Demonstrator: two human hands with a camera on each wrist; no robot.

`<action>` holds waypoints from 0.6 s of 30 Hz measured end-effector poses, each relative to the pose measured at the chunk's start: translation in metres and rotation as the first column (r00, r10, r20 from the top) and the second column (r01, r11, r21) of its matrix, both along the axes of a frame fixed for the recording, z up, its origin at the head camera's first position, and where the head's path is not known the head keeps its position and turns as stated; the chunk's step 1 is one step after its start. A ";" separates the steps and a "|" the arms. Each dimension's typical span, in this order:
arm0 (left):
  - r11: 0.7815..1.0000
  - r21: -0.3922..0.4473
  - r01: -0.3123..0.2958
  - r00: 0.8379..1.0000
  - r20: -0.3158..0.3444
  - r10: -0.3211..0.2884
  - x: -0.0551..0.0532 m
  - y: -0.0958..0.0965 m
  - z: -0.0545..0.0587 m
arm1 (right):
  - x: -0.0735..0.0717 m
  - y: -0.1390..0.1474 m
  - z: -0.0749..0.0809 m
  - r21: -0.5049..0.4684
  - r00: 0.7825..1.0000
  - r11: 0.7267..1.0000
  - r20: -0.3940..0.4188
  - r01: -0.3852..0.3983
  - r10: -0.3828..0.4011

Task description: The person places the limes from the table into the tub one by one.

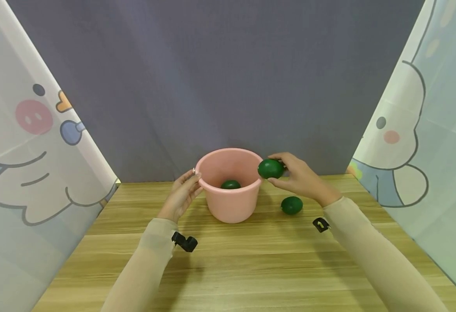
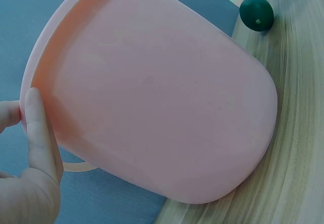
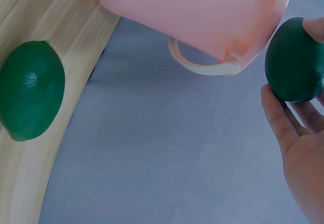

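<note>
A pink bucket [image 1: 231, 206] stands upright on the table, with one green lime [image 1: 231, 184] lying inside it. My left hand [image 1: 182, 196] grips the bucket's rim at its left side; in the left wrist view the fingers [image 2: 38, 133] lie along the outside of the wall just under the lip. Beside the right rim, my right hand [image 1: 295, 175] holds a second green lime [image 1: 270, 168] between thumb and fingers, level with the bucket's top. A third lime [image 1: 292, 205] lies on the table below that hand, right of the bucket.
The wood-grain table [image 1: 228, 268] ends at a grey curtain [image 1: 228, 86] close behind the bucket. Cartoon-printed cloths hang at the left [image 1: 37, 173] and right. A pale handle [image 3: 202, 69] hangs down at the bucket's side.
</note>
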State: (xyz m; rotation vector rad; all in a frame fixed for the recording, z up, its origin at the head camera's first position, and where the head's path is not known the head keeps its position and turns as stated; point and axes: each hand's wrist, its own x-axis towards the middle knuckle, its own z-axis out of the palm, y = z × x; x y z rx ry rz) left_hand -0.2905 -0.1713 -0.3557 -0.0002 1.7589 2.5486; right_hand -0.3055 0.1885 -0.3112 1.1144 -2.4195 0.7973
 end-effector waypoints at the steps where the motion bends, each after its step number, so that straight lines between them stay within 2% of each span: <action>1: 1.000 0.001 0.001 1.000 -0.001 -0.001 0.000 0.000 0.000 | 0.000 -0.001 0.000 -0.004 1.000 1.000 -0.003 -0.003 0.003; 9: 1.000 -0.003 0.006 1.000 -0.008 -0.006 -0.001 0.000 0.000 | -0.004 -0.009 0.005 -0.006 0.999 1.000 -0.049 -0.004 0.004; 18: 1.000 -0.008 0.011 1.000 -0.010 -0.011 0.000 -0.001 0.000 | -0.006 -0.023 0.010 -0.034 0.999 0.999 -0.048 -0.009 0.007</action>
